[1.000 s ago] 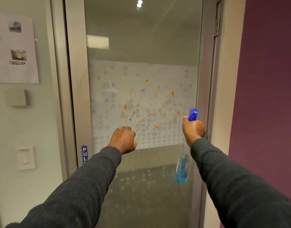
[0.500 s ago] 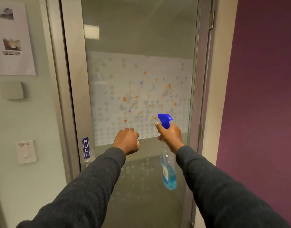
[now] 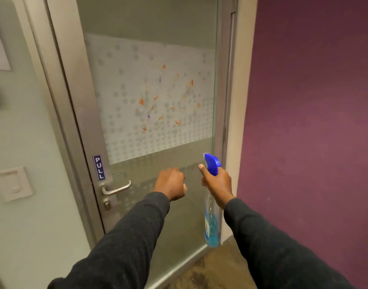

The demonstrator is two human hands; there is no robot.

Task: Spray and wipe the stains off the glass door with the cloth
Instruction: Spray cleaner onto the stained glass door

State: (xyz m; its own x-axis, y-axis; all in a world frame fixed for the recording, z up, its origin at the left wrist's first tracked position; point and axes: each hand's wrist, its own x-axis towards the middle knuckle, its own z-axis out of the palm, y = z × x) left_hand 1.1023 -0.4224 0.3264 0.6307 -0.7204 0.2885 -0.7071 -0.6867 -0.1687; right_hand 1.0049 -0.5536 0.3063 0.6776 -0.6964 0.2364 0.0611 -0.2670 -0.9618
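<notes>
Lower against the glass door now than a second ago: right hand with spray bottle, and fisted left hand, both well below the stains. Newly in view: door handle.

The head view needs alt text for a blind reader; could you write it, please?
A person's right hand holds a blue-topped spray bottle before a glass door marked with orange and purple stains. The left hand is a closed fist.

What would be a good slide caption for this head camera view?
Right hand aims a blue-topped clear spray bottle below orange and purple stains on the frosted glass door; left hand is fisted.
</notes>
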